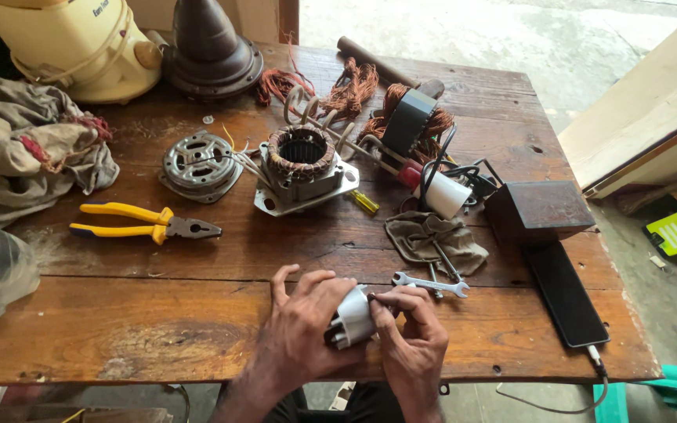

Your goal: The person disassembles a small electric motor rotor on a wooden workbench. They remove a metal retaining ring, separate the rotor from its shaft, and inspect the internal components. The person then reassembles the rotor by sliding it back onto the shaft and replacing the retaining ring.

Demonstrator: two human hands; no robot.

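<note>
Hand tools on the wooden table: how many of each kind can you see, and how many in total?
Pliers with yellow handles: 1
Open-ended spanner: 1
Hammer with wooden handle: 1
Screwdrivers: 2, one with a yellow handle and one with a red handle
Total: 5
The slim tool in the right hand is too hidden to name, so it is left out.

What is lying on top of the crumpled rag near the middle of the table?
A couple of thin metal tools lie across the rag; their lower ends reach the spanner. Anything under the rag is hidden.
</note>
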